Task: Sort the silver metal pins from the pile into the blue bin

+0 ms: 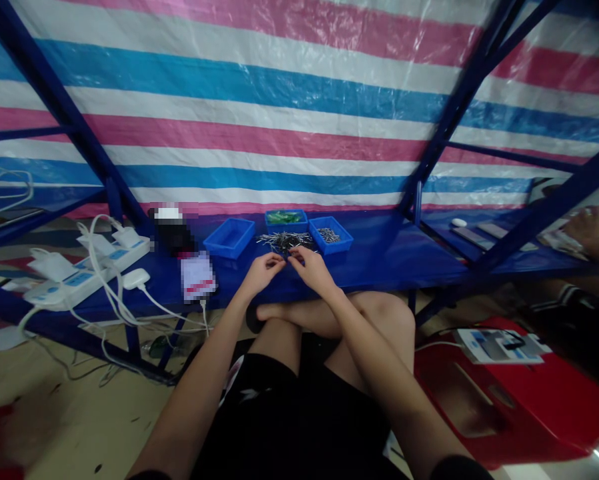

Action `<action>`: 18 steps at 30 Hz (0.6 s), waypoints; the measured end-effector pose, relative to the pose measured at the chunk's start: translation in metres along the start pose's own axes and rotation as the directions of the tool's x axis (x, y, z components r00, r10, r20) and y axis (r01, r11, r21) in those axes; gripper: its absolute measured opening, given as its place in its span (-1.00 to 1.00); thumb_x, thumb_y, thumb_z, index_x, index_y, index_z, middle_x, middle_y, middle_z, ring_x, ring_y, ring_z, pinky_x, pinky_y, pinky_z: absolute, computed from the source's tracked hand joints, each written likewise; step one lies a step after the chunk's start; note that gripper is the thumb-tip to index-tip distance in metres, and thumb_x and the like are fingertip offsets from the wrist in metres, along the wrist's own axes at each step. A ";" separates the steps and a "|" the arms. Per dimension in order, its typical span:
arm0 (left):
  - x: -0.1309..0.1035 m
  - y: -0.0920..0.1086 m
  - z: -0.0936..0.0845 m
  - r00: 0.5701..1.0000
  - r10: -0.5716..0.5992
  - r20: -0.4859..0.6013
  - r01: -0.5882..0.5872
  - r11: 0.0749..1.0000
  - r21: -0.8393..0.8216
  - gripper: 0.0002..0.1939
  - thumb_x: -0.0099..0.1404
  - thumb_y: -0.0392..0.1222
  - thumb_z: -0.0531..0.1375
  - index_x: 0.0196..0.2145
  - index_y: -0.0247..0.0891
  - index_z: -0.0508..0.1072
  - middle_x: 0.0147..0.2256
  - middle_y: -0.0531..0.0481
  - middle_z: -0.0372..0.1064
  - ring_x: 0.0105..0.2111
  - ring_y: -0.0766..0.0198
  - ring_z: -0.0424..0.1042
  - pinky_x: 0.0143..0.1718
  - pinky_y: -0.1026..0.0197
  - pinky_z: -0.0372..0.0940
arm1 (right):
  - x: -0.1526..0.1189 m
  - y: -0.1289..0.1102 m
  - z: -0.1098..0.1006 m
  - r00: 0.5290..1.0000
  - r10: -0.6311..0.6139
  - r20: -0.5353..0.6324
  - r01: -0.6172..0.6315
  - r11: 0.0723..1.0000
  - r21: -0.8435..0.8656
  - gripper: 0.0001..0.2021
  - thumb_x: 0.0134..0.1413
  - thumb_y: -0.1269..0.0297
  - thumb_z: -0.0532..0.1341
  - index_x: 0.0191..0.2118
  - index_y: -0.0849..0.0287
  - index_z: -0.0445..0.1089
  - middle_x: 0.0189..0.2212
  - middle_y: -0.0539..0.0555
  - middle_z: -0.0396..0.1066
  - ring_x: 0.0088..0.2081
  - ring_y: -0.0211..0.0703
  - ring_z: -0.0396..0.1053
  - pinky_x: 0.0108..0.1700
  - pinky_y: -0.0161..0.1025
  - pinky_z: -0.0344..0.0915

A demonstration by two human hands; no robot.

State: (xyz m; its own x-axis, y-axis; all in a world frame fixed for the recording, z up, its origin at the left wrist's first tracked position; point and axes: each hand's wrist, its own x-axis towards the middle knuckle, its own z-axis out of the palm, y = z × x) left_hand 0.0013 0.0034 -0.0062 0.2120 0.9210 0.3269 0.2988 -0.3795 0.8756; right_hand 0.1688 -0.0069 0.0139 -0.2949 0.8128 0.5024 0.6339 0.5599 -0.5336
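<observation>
My left hand is over the front of the blue table, its thumb and fingertips brought together in a pinch. Close beside it, my right hand has its fingers pinched too. Whatever lies between the fingertips is too small to make out. Just beyond both hands is a loose heap of thin pin-like pieces, silvery and dark. Around the heap stand three blue plastic bins: a left bin, a back bin with green pieces inside, and a right bin holding short silvery pieces.
A white power strip with plugs and tangled cables sits at the left. Near it are a blurred-out phone-like object and a dark item. Blue metal posts frame the table. A red box and another person's hand are at right.
</observation>
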 end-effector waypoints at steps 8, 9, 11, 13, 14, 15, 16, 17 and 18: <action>-0.002 0.003 -0.001 0.999 0.047 0.000 -0.047 0.992 0.114 -0.71 0.15 -0.01 0.14 -0.33 -0.30 0.45 -0.38 -0.06 0.44 -0.35 0.21 0.40 -0.33 0.22 0.28 | 0.000 0.004 -0.001 0.994 0.008 0.108 0.009 0.988 -0.156 -0.83 0.19 0.33 0.03 -0.18 0.15 0.34 -0.25 0.07 0.41 -0.21 -0.22 0.35 -0.18 -0.33 0.19; -0.002 0.004 -0.001 0.999 0.053 -0.003 -0.053 0.992 0.118 -0.71 0.15 -0.01 0.14 -0.32 -0.29 0.46 -0.37 -0.06 0.45 -0.35 0.21 0.40 -0.32 0.22 0.28 | 0.000 0.004 -0.001 0.994 0.022 0.110 -0.002 0.983 -0.181 -0.83 0.20 0.32 0.02 -0.18 0.15 0.33 -0.26 0.07 0.41 -0.22 -0.21 0.35 -0.20 -0.34 0.19; -0.002 0.005 -0.001 0.998 0.054 -0.011 -0.052 0.991 0.123 -0.70 0.15 0.00 0.13 -0.32 -0.29 0.46 -0.35 -0.06 0.45 -0.35 0.21 0.40 -0.31 0.22 0.28 | -0.001 0.005 -0.002 0.992 0.052 0.115 -0.025 0.974 -0.227 -0.82 0.22 0.31 0.00 -0.17 0.14 0.32 -0.27 0.08 0.42 -0.23 -0.21 0.35 -0.23 -0.34 0.18; -0.001 0.004 -0.002 0.999 0.041 -0.034 -0.037 0.992 0.120 -0.70 0.16 0.00 0.12 -0.32 -0.29 0.46 -0.37 -0.06 0.45 -0.36 0.21 0.40 -0.31 0.22 0.28 | -0.001 0.005 -0.004 0.988 0.075 0.133 -0.038 0.964 -0.264 -0.80 0.23 0.30 -0.02 -0.17 0.14 0.32 -0.26 0.09 0.42 -0.22 -0.20 0.35 -0.23 -0.34 0.18; 0.000 0.003 -0.003 0.999 0.031 -0.044 -0.026 0.993 0.112 -0.70 0.17 -0.01 0.11 -0.33 -0.29 0.46 -0.39 -0.06 0.45 -0.37 0.21 0.40 -0.31 0.22 0.28 | -0.001 0.005 -0.004 0.986 0.080 0.148 -0.036 0.960 -0.277 -0.79 0.23 0.30 -0.03 -0.18 0.15 0.32 -0.25 0.10 0.42 -0.21 -0.20 0.35 -0.22 -0.34 0.18; 0.000 0.002 -0.003 0.999 0.023 -0.046 -0.019 0.995 0.102 -0.70 0.18 -0.01 0.10 -0.33 -0.29 0.46 -0.40 -0.05 0.45 -0.38 0.22 0.40 -0.32 0.22 0.28 | -0.001 0.005 -0.005 0.983 0.081 0.167 -0.030 0.958 -0.286 -0.79 0.24 0.30 -0.04 -0.18 0.15 0.32 -0.25 0.11 0.41 -0.20 -0.19 0.35 -0.21 -0.34 0.17; 0.001 0.001 -0.004 0.999 0.022 -0.039 -0.019 0.996 0.092 -0.71 0.18 -0.02 0.09 -0.33 -0.29 0.45 -0.41 -0.05 0.44 -0.39 0.22 0.40 -0.32 0.23 0.28 | -0.002 0.006 -0.005 0.979 0.080 0.185 -0.023 0.956 -0.292 -0.78 0.24 0.30 -0.05 -0.18 0.15 0.32 -0.24 0.12 0.41 -0.20 -0.19 0.35 -0.21 -0.34 0.17; 0.001 -0.001 -0.004 0.999 0.027 -0.023 -0.025 0.996 0.087 -0.72 0.19 -0.02 0.09 -0.34 -0.29 0.45 -0.42 -0.05 0.44 -0.39 0.23 0.40 -0.31 0.23 0.28 | -0.002 0.006 -0.006 0.976 0.080 0.200 -0.018 0.955 -0.296 -0.77 0.24 0.31 -0.05 -0.18 0.16 0.32 -0.24 0.12 0.42 -0.20 -0.18 0.36 -0.21 -0.33 0.18; 0.001 -0.002 -0.004 0.999 0.036 -0.006 -0.035 0.996 0.087 -0.73 0.19 -0.03 0.08 -0.34 -0.28 0.44 -0.42 -0.04 0.44 -0.39 0.24 0.40 -0.31 0.23 0.28 | -0.002 0.007 -0.006 0.975 0.080 0.209 -0.015 0.955 -0.296 -0.77 0.24 0.31 -0.06 -0.19 0.16 0.32 -0.25 0.13 0.42 -0.21 -0.17 0.36 -0.22 -0.33 0.18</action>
State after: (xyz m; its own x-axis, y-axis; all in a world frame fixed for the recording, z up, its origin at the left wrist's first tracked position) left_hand -0.0026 0.0055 -0.0061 0.2166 0.9072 0.3607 0.3709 -0.4182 0.8292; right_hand 0.1779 -0.0060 0.0133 -0.3857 0.8708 0.3048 0.8215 0.4745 -0.3161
